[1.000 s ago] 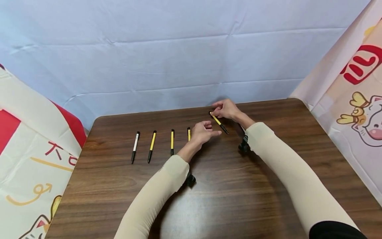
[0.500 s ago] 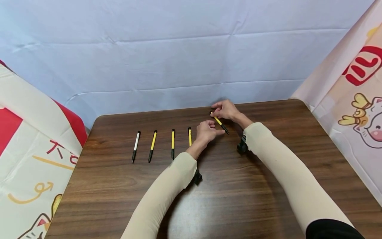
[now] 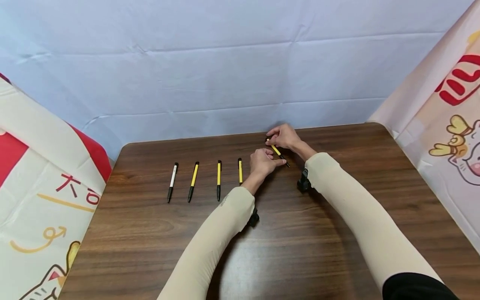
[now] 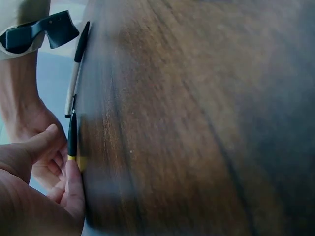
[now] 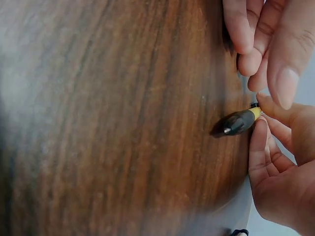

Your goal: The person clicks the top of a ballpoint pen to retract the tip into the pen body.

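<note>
Left sleeve [image 3: 211, 241] cream, close-fitting, finely creased; small dark print [image 3: 223, 200] near its cuff, illegible; right sleeve [image 3: 361, 214] same cream, meeting a black upper sleeve [image 3: 416, 287]; left wrist camera [image 3: 253, 218] and right wrist camera [image 3: 303, 182] black, blocky; the latter angular in left wrist view; left hand [image 3: 262, 162], right hand [image 3: 283, 136] bare.
</note>
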`<state>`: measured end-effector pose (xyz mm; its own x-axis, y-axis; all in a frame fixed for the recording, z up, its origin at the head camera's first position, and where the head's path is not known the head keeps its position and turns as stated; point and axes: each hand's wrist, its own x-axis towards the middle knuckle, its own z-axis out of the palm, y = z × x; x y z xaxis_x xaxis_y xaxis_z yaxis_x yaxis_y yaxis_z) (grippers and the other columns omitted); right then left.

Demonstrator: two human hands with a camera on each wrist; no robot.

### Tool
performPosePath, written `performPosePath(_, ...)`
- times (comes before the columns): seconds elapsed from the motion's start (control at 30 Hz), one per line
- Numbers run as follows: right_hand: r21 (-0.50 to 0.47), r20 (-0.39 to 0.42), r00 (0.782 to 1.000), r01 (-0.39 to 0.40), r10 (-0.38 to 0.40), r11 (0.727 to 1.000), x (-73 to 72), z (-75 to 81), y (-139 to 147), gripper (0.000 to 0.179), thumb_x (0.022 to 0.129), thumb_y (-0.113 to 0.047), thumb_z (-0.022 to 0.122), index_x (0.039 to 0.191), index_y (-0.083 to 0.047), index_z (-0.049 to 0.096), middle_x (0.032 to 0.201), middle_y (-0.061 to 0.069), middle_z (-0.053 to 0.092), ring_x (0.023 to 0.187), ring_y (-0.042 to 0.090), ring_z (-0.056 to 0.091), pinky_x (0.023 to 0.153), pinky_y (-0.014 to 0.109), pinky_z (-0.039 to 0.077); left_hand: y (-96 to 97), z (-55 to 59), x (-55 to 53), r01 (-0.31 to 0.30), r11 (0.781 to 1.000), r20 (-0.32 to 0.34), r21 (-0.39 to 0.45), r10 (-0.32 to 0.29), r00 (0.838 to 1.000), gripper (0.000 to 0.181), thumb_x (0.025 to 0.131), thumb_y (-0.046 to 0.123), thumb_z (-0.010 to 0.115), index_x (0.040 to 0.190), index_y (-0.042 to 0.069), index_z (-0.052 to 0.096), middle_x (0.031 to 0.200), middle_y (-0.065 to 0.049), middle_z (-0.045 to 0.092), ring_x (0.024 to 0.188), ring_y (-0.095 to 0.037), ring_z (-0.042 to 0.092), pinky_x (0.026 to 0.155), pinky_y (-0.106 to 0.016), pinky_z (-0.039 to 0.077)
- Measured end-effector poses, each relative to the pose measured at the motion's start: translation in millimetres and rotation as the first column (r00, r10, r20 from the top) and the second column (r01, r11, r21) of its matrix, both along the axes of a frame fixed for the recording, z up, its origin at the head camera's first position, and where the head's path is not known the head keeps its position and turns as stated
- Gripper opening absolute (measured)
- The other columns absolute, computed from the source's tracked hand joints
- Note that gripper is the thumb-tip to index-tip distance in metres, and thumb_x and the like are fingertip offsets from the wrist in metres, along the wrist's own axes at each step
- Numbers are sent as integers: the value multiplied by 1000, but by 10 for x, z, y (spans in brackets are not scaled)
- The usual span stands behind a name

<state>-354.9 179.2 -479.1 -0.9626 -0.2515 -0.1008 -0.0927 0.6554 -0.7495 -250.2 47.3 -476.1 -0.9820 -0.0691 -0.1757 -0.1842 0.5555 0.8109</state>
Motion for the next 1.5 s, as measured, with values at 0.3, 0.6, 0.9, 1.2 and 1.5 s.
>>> performPosePath(0.3,17,6,1000,22,-22,1000,-6,23,-4,26,93,-15,83,116,-2,80,84,8,78,62,13,68,60,23,52,49,-2,-6,18,998,-35,-66,-21,999,44,83,36,94,115,10,77,108,-3,79,103,-21,72,89,-34,60)
performPosePath(0.6,1,0,999,53,-53,999,39,30,-12,15,94,-10,81,107,-1,82,91,13,80,69,17,70,61,24,54,75,-15,-21,24,994,-18,-106,-26,1000,47,83,39,94,116,11,78,107,-1,79,103,-20,72,91,-34,59)
performPosePath(0.9,40,-14,996,83,-83,996,38,11,-3,16,93,-16,82,104,-5,83,101,12,81,77,19,70,63,25,55,101,-47,-44,40,991,-14,-126,-42,999,50,82,40,94,119,11,77,107,1,77,100,-20,72,89,-37,60)
performPosePath(1.2,-63,41,986,163,-160,985,51,6,-9,16,93,-14,82,106,-5,83,98,11,80,73,12,71,63,23,58,97,-16,-16,37,992,-19,-118,-40,999,48,84,39,93,119,11,77,108,1,77,102,-20,72,89,-35,60)
performPosePath(1.5,-195,134,971,222,-198,955,47,-8,-6,20,95,-11,81,112,-1,81,109,16,78,76,11,72,71,24,63,100,-22,-9,32,992,-37,-122,-37,999,41,86,39,91,113,12,78,103,3,76,102,-19,71,90,-35,58)
